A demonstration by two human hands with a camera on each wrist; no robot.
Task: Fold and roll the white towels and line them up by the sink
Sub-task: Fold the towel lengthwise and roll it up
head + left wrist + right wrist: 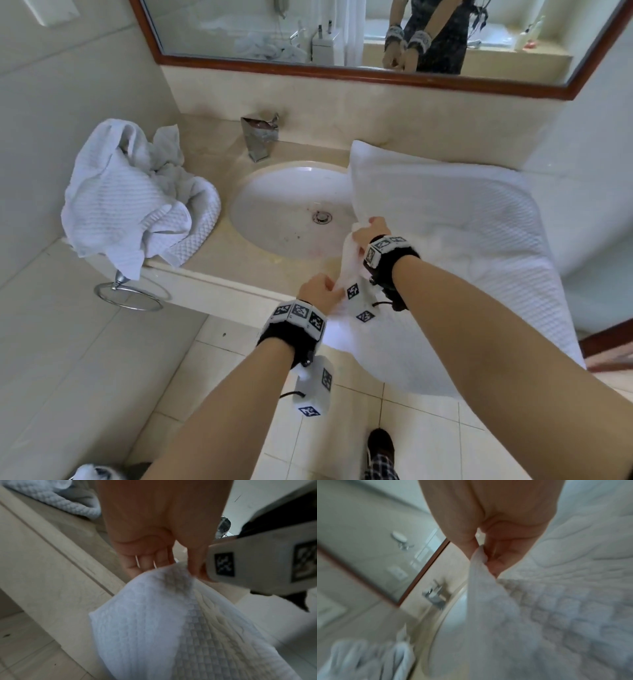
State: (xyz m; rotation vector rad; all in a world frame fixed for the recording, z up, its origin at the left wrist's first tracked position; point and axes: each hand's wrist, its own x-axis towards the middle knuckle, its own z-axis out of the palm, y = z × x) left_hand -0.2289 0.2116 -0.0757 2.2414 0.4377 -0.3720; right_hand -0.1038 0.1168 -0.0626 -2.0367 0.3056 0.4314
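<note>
A large white waffle-weave towel (455,219) lies spread over the counter right of the sink (274,205), its near end hanging over the front edge. My left hand (317,291) pinches an edge of this towel (145,615) at the counter's front, between thumb and fingers. Just beyond it, my right hand (371,231) grips the same towel (488,601) edge near the sink's right rim. A heap of crumpled white towels (137,202) sits on the counter left of the sink.
A chrome faucet (260,137) stands behind the sink, with a wood-framed mirror (342,34) above. A towel ring (132,291) hangs below the counter's left end. Tiled floor (411,445) and my foot lie beneath.
</note>
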